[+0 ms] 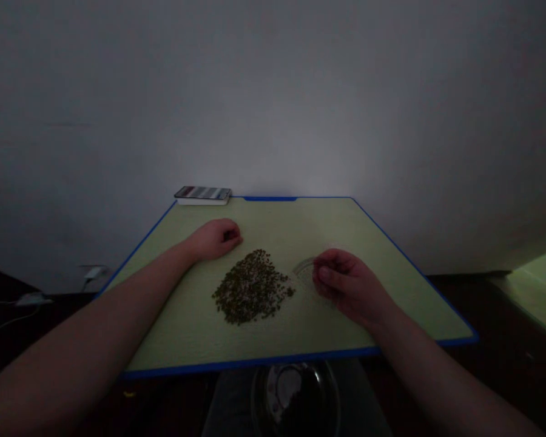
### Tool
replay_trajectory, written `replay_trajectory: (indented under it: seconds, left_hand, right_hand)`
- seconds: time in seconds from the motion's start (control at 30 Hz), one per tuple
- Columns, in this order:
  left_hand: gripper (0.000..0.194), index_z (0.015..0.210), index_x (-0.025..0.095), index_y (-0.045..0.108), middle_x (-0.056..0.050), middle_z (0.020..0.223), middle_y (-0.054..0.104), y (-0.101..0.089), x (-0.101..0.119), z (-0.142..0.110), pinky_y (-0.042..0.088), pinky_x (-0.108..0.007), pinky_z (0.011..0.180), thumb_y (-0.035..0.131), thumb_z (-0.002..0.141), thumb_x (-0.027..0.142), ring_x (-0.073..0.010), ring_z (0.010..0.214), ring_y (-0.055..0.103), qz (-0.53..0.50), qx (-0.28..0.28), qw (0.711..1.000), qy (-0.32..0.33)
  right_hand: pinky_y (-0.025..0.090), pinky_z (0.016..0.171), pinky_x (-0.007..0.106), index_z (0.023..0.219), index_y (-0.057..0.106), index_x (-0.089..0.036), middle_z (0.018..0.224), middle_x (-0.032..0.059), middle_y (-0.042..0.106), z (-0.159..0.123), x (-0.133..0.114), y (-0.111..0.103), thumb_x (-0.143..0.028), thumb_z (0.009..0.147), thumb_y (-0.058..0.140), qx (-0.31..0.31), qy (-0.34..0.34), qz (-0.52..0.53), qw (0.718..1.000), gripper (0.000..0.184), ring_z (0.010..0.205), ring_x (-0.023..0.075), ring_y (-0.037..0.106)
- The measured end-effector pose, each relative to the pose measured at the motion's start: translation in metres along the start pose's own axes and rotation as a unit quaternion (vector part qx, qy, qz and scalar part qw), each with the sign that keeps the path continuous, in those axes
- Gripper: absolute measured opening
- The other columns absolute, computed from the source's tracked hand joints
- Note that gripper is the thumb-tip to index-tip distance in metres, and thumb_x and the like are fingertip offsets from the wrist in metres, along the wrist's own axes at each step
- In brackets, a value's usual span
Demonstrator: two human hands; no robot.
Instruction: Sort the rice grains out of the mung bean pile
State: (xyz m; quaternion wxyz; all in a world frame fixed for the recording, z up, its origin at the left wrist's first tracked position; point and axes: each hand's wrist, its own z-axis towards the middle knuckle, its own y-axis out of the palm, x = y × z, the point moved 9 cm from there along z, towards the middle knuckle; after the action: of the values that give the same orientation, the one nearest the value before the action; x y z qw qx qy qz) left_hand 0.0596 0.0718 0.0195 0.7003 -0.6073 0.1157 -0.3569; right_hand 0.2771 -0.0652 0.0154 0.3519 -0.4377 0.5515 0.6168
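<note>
A pile of small dark green beans point(252, 287) lies in the middle of a pale green table point(186, 321) with a blue edge. My left hand point(216, 238) rests on the table just behind and left of the pile, its fingers curled into a loose fist with nothing visible in it. My right hand point(346, 284) sits to the right of the pile, fingers curled and pinched together over a small clear dish point(304, 269) whose rim shows at the fingertips. What the fingers pinch is too small to see.
A phone point(203, 194) lies at the table's far left corner against a plain wall. A glass bowl point(295, 394) sits below the table's near edge. Cables point(36, 299) lie on the floor at left. Another pale surface point(539, 285) shows at right.
</note>
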Motion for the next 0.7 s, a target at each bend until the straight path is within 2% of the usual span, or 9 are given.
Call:
replay_trajectory:
  seconds: [0.07,0.13,0.23,0.33,0.4,0.47,0.7]
  left_hand:
    - [0.027,0.077,0.017,0.060,-0.002,0.068,0.057,0.000,-0.001,0.000,0.036,-0.026,0.058,0.051,0.081,0.041,-0.0126,0.061,0.049,-0.007,-0.002,1.000,-0.005]
    - [0.027,0.077,0.017,0.060,-0.002,0.067,0.057,0.000,0.000,0.000,0.036,-0.026,0.058,0.051,0.081,0.041,-0.0125,0.060,0.049,-0.011,-0.004,1.000,-0.006]
    - [0.026,0.077,0.016,0.060,-0.002,0.068,0.057,0.000,0.001,0.000,0.036,-0.026,0.057,0.051,0.080,0.041,-0.0125,0.060,0.049,-0.015,-0.001,1.000,0.002]
    - [0.026,0.077,0.016,0.060,-0.002,0.068,0.056,-0.001,0.001,0.000,0.036,-0.026,0.057,0.051,0.080,0.041,-0.0124,0.060,0.048,-0.014,0.002,1.000,0.004]
    - [0.026,0.077,0.016,0.060,-0.002,0.067,0.056,-0.001,0.001,0.000,0.036,-0.026,0.057,0.051,0.080,0.041,-0.0124,0.060,0.048,-0.014,0.003,1.000,0.003]
    - [0.025,0.076,0.016,0.060,-0.002,0.068,0.056,-0.001,0.001,0.000,0.036,-0.026,0.058,0.052,0.080,0.040,-0.0123,0.060,0.048,-0.012,0.003,1.000,0.003]
    - [0.025,0.077,0.017,0.060,-0.002,0.069,0.057,-0.001,0.002,0.000,0.036,-0.026,0.058,0.052,0.080,0.040,-0.0126,0.061,0.049,-0.011,0.001,1.000,0.001]
  right_hand:
    - [0.032,0.041,0.019,0.075,0.067,-0.021,0.059,-0.0030,0.062,-0.002,0.000,0.001,-0.029,0.059,0.082,-0.002,-0.006,-0.060,0.998,0.023,0.046,0.0064,0.046]
    - [0.035,0.043,0.020,0.075,0.067,-0.020,0.061,-0.0019,0.063,-0.009,0.000,0.003,-0.027,0.062,0.078,-0.007,-0.023,-0.163,0.986,0.018,0.048,0.0075,0.048]
    - [0.041,0.050,0.023,0.079,0.069,-0.019,0.063,-0.0001,0.064,-0.025,0.002,0.009,-0.022,0.069,0.069,-0.018,-0.055,-0.343,0.937,0.010,0.055,0.0107,0.054]
    - [0.040,0.050,0.024,0.079,0.069,-0.018,0.061,-0.0003,0.063,-0.035,0.007,0.021,-0.020,0.072,0.061,-0.048,-0.073,-0.455,0.886,0.010,0.054,0.0112,0.053]
    - [0.040,0.049,0.024,0.076,0.068,-0.018,0.060,-0.0008,0.061,-0.036,0.008,0.026,-0.018,0.072,0.058,-0.055,-0.082,-0.488,0.867,0.010,0.053,0.0110,0.052]
    - [0.039,0.049,0.023,0.074,0.067,-0.018,0.058,-0.0013,0.060,-0.035,0.007,0.026,-0.017,0.071,0.057,-0.045,-0.085,-0.502,0.860,0.010,0.052,0.0108,0.051]
    - [0.038,0.048,0.023,0.073,0.064,-0.018,0.056,-0.0017,0.058,-0.029,0.005,0.011,-0.019,0.070,0.057,0.007,-0.052,-0.497,0.866,0.007,0.051,0.0113,0.050]
